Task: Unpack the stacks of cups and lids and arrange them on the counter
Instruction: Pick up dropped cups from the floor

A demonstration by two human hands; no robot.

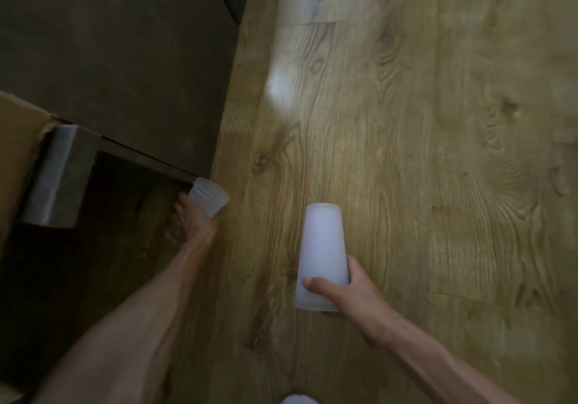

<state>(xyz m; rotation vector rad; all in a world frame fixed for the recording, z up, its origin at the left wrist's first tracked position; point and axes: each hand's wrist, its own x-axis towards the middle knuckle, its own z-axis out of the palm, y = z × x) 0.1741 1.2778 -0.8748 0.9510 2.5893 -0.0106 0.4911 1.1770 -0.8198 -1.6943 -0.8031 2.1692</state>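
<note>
Gripping a frosted cup stack [322, 256] near its rim, the right hand [350, 291] sits at five o'clock above the wooden floor [406, 122]. At nine o'clock, the left hand [190, 219] holds a single cup [208, 196] beside the cardboard box [18, 141].

The place looked like an indoor room, perhaps a home or small shop, though the blurred view left that unsure. Wood-grain plank flooring [406, 153] filled most of the frame, beside a dark cabinet side [125, 59] and an open cardboard box [18, 141].
</note>
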